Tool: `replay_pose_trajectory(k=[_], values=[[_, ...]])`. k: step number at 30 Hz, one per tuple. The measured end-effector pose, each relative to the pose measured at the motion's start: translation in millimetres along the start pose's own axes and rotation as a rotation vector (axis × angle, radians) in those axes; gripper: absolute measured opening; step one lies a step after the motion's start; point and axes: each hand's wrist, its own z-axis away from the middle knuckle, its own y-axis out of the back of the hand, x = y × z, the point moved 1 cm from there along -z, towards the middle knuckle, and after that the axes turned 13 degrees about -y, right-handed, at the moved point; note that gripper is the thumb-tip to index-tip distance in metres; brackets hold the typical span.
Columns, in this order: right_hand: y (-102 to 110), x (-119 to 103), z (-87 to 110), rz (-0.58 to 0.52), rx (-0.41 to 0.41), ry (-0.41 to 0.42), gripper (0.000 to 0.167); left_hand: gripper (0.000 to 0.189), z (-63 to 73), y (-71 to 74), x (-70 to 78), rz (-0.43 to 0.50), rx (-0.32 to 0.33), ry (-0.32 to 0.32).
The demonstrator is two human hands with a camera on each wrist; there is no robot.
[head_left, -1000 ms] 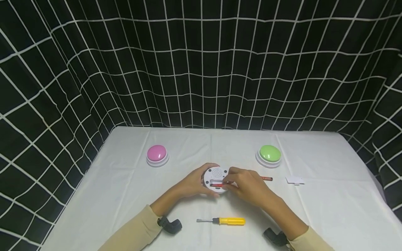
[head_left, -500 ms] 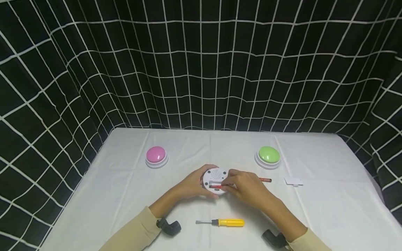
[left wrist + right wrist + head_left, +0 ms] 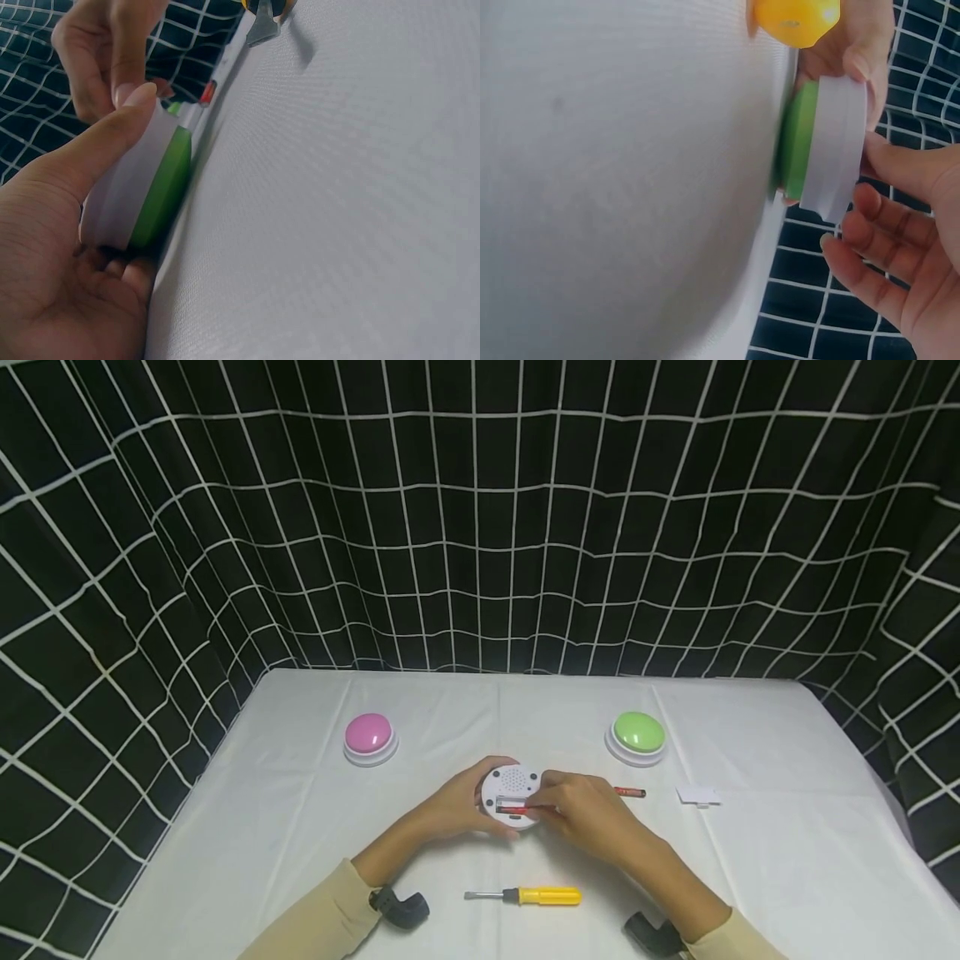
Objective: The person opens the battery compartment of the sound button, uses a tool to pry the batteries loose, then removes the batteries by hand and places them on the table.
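Note:
My left hand (image 3: 453, 806) grips a round white button buzzer (image 3: 517, 774) from its left side, thumb near, fingers behind. It lies face down: its green dome (image 3: 163, 191) faces the tablecloth in the left wrist view. On the upturned back are a speaker grille, dark feet and an uncovered battery compartment. A red battery (image 3: 512, 810) lies along the compartment's near side. At that battery's right end, my right hand (image 3: 588, 810) pinches with thumb and index finger, hiding it. The right wrist view shows the other right fingers (image 3: 889, 244) loosely bent beside the white casing.
Another red battery (image 3: 631, 792) lies just beyond the right hand. Further right is a small white cover (image 3: 698, 796). A yellow-handled screwdriver (image 3: 551, 896) lies in front of the hands. Behind stand a pink buzzer (image 3: 369, 734) and a green buzzer (image 3: 638, 732). A black gridded curtain (image 3: 480, 527) backs the table.
The head view has drifted slightly, so everything sits a little lower and further left. Both hands keep nearly the same pose at the buzzer, the right fingers still at the battery.

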Motion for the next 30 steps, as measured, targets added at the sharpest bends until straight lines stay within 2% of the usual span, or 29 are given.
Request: replay_pose_trajectory(k=[10, 17, 26, 30], values=[[0.6, -4.3, 1.2, 0.014, 0.022, 0.03, 0.013, 0.1, 0.0, 0.5, -1.1, -0.014, -0.007, -0.001], [0.3, -4.7, -0.3, 0.013, 0.022, 0.022, 0.015, 0.1, -1.4, 1.8, 1.0, 0.004, -0.007, -0.014], [-0.2, -3.8, -0.9, 0.008, 0.004, 0.011, 0.016, 0.1, 0.0, 1.2, 3.9, -0.024, -0.002, 0.008], [1.0, -4.1, 0.2, -0.008, 0.012, 0.011, 0.017, 0.099, 1.5, 0.4, 4.5, -0.009, 0.001, 0.006]])
